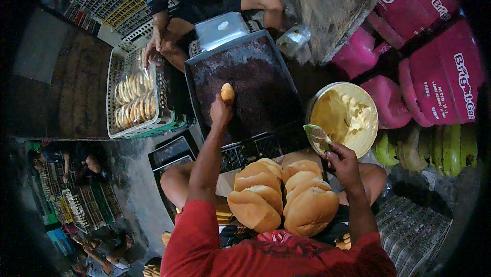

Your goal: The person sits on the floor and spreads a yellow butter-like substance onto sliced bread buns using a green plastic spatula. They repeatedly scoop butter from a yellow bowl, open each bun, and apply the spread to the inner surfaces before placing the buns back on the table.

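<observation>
My left hand (221, 111) is stretched forward over a dark metal baking tray (249, 70), gripping a bread roll (227, 92) whose end pokes out past the fingers. In my right hand (343, 164) is a green spatula (317, 135) with pale cream smeared on its blade. The blade sits at the near rim of a round tub (375, 104). Thick yellow cream (358, 114) clings to that tub's inside, mostly on the right. Close to my body, two rows of golden bread rolls (255, 208) stand leaning on one another, several showing a slit with pale crumb.
Left of the tray, a white plastic crate (111, 97) holds bagged bread (134, 95); a co-worker's hand (153, 47) reaches into it. Pink gas cylinders (441, 81) and green ones (447, 150) stand at right. A plastic-wrapped stack (222, 29) lies beyond the tray.
</observation>
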The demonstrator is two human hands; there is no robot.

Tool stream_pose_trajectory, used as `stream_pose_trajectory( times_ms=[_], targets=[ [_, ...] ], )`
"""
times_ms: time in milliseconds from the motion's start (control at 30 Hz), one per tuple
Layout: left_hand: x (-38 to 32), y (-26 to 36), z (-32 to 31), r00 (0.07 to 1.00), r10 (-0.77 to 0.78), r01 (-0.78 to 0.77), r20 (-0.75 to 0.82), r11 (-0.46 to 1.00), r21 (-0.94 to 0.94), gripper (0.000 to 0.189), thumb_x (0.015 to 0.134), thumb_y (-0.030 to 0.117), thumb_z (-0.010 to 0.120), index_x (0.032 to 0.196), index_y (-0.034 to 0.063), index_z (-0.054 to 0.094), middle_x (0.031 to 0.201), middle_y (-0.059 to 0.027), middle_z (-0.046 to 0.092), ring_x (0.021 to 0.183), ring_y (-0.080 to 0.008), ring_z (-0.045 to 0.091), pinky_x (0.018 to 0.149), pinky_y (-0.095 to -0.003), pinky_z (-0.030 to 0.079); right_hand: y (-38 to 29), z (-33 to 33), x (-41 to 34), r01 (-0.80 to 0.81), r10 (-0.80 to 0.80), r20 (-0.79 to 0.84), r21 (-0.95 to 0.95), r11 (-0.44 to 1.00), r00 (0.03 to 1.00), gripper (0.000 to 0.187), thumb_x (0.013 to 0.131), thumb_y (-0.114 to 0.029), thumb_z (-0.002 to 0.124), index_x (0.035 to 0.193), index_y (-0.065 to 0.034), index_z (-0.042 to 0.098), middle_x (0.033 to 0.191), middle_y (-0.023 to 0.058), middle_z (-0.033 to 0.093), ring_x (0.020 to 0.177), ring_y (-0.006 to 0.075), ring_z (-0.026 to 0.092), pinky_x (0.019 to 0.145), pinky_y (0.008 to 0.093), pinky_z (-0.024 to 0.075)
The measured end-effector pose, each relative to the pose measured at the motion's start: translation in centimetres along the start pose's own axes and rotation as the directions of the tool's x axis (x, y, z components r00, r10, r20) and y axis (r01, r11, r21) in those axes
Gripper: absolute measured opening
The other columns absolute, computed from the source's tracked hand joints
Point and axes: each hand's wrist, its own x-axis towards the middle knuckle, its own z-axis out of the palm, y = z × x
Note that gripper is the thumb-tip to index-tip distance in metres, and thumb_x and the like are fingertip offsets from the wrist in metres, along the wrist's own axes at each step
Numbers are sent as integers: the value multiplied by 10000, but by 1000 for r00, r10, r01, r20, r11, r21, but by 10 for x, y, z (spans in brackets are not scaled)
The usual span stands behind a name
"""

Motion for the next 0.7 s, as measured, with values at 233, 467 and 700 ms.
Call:
stream_pose_trajectory(
  times_ms=[233, 467, 700],
  targets=[
    [22, -19, 3, 987, 76, -119, 144, 939, 323, 715, 845, 409, 679, 1420, 125, 364, 1083, -228, 669, 965, -413, 667, 828, -505, 538, 5, 2, -2, 96, -94, 31, -45, 994, 995, 274, 931, -53, 593, 1186, 47, 594, 889, 46, 675, 689, 70, 547, 612, 219, 472],
    [-14, -14, -25, 981, 185, -175, -51, 972, 159, 685, 961, 419, 530, 1514, 172, 212, 1054, -303, 633, 884, -482, 644, 754, -544, 518, 6, -23, -21, 76, -79, -65, -42, 996, 995, 296, 949, -74, 589, 1218, 48, 588, 918, 44, 666, 705, 68, 536, 627, 213, 467],
    [-115, 85, -93, 793, 607, -600, -49, 792, 110, 566, 817, 182, 665, 1349, 99, 490, 1257, -214, 583, 1139, -400, 572, 938, -469, 481, -9, -39, -61, 84, -61, -143, 162, 983, 988, 322, 968, -77, 559, 1272, 30, 550, 936, 66, 668, 723, 90, 576, 673, 246, 499]
  ],
)
